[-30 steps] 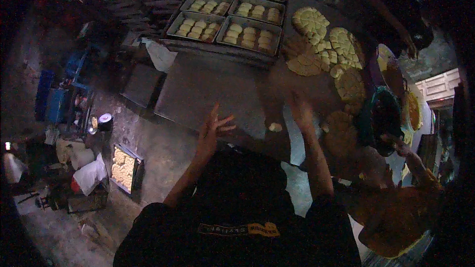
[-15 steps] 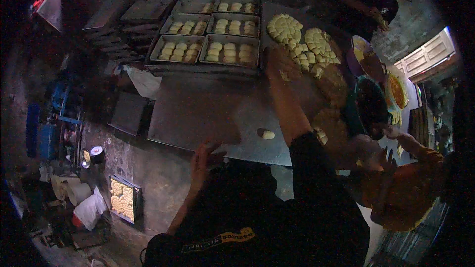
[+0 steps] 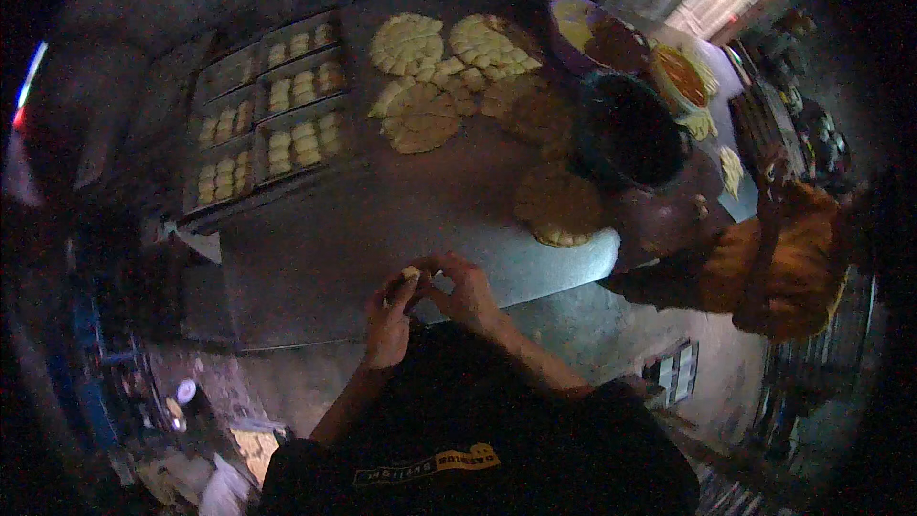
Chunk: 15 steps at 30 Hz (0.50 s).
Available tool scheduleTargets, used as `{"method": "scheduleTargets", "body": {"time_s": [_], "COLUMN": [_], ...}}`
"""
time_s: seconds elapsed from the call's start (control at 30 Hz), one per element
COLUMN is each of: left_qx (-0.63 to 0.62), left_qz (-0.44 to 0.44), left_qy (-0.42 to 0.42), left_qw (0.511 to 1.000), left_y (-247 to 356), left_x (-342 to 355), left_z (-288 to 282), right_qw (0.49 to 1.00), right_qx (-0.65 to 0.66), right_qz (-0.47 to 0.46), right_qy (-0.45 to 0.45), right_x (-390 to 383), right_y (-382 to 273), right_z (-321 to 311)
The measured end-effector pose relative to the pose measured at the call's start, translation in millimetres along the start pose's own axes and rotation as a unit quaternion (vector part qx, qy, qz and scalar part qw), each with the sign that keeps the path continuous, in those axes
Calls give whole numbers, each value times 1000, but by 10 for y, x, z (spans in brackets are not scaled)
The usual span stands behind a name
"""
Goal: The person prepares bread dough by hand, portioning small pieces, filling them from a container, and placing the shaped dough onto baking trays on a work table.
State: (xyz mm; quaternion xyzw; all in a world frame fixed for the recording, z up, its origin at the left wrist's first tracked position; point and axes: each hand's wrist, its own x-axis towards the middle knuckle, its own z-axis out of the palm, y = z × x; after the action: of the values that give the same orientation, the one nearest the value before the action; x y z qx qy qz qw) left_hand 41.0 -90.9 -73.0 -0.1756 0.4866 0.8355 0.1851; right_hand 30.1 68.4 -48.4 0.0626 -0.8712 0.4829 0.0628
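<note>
My left hand (image 3: 385, 323) and my right hand (image 3: 470, 298) meet over the near edge of the metal table (image 3: 315, 277). A small pale piece of dough (image 3: 411, 273) shows between their fingertips; its lower part is hidden by the fingers. Both hands are closed around it. Beyond them lie large flat rounds of dough scored into pieces: a pale round (image 3: 408, 44) and another pale round (image 3: 485, 43) at the back, with a dimmer round (image 3: 421, 117) nearer. At the left, metal baking pans (image 3: 256, 96) hold rows of dough rolls (image 3: 304, 141).
At the right stand a dark green basin (image 3: 630, 129), a purple-rimmed basin (image 3: 597, 33) and a bowl with orange contents (image 3: 680, 78). Another round of dough (image 3: 559, 203) lies near the right corner. A person in an orange top (image 3: 778, 263) is beside the table there.
My right hand has come back from the far dough, and my left has risen to meet it around a dough piece. The view has turned right; the co-worker's arms have shifted.
</note>
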Motion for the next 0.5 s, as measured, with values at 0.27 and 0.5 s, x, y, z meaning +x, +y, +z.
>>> {"method": "scheduleTargets", "body": {"time_s": [0.27, 0.5], "left_qx": [352, 402], "left_qz": [362, 535], "left_qy": [-200, -378], "left_qw": [840, 640], "left_y": [232, 197], "left_x": [23, 346], "left_z": [1521, 1994], "right_qw": [967, 857], "right_qx": [171, 477], "right_qz": [121, 189], "right_qy": [147, -47], "right_x": [-206, -456], "right_y": [86, 334], "right_z": [-1160, -1681]}}
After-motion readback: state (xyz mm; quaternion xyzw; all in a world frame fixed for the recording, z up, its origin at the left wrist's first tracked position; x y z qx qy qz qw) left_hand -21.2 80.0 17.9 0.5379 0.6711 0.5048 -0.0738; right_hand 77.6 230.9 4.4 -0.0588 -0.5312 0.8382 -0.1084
